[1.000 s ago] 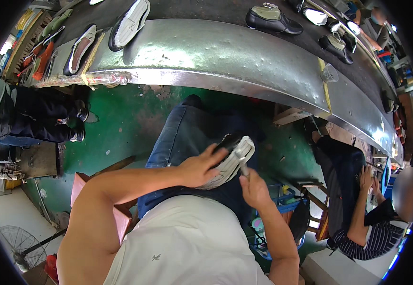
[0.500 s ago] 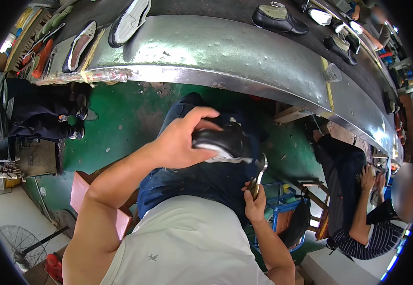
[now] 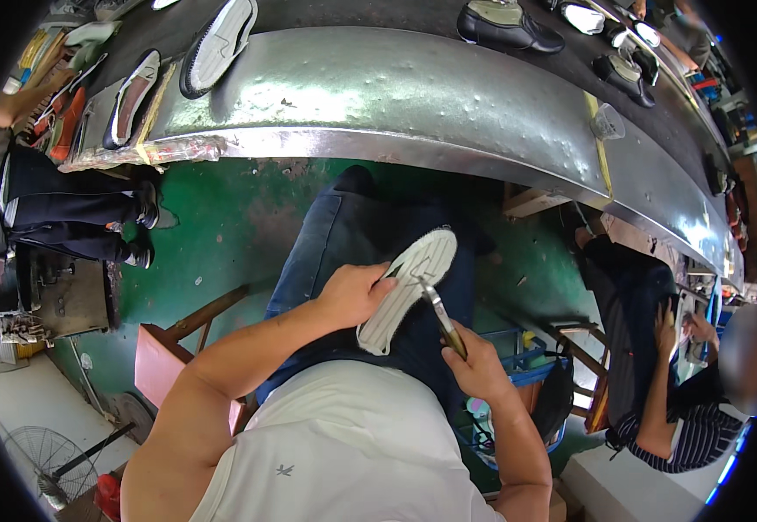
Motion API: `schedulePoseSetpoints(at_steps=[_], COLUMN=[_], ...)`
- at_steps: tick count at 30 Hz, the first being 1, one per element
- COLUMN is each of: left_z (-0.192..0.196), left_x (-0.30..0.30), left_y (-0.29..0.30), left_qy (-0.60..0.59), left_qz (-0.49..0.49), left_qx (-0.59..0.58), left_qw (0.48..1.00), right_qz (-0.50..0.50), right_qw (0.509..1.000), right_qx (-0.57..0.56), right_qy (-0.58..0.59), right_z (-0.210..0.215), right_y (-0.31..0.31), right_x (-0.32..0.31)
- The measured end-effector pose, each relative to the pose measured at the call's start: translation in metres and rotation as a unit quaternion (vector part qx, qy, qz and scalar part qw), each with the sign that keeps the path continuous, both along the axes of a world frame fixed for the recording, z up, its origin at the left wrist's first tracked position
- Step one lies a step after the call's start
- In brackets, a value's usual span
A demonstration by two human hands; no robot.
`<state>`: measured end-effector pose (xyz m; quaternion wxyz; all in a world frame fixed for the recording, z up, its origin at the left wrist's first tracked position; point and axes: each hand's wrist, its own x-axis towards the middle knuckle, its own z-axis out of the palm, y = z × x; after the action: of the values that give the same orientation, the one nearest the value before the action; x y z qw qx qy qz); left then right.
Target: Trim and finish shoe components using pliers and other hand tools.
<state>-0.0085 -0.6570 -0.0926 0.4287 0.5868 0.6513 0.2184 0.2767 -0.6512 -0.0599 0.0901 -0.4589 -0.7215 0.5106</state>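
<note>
Over my lap, my left hand (image 3: 354, 294) is closed on the side of a black shoe (image 3: 387, 317), thumb across it. The shoe is bottom up, its whitish ribbed underside facing me and tilted, one end toward the upper right. My right hand (image 3: 483, 367) grips a steel tool with a curved head (image 3: 436, 306) by its brownish handle. The tool's tip lies over the middle of the shoe's underside; whether it touches I cannot tell.
A dark-topped bench with a metal edge (image 3: 335, 96) curves across the front, bearing several shoes (image 3: 507, 26). To the right sits a co-worker (image 3: 674, 426). A pink-covered seat (image 3: 163, 365) is at left, a blue-framed basket (image 3: 526, 374) at right, and a fan (image 3: 43, 457) lower left.
The shoe has been turned over from black upper showing to underside up. My right hand has raised the tool to it. At far left, another person's arm has reached over the bench.
</note>
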Motion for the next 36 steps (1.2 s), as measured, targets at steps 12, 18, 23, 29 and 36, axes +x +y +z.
schedulePoseSetpoints(at_steps=[12,18,23,29,36], left_z=[0.014,-0.078,-0.072,-0.047,-0.051], left_x=[0.030,0.031,0.020,0.015,0.024], left_y=[-0.012,0.013,-0.005,0.014,0.021], left_qy=[0.096,-0.316,-0.445,-0.406,-0.491], left_qz=[-0.019,0.202,0.242,0.199,0.164], left_qx=[0.181,-0.157,-0.231,-0.140,-0.128], left_qw=[0.979,0.914,0.831,0.881,0.846], right_qz=[0.129,0.303,0.233,-0.103,-0.019], right_qw=[0.934,0.912,0.951,0.994,0.998], right_qx=[-0.294,-0.020,-0.023,-0.030,0.017], right_qy=[-0.158,-0.277,-0.202,-0.017,-0.053], right_z=[0.073,0.077,0.033,-0.039,-0.018], right_y=[0.092,0.113,0.080,-0.010,0.037], right_x=[-0.033,-0.054,-0.052,-0.064,-0.031])
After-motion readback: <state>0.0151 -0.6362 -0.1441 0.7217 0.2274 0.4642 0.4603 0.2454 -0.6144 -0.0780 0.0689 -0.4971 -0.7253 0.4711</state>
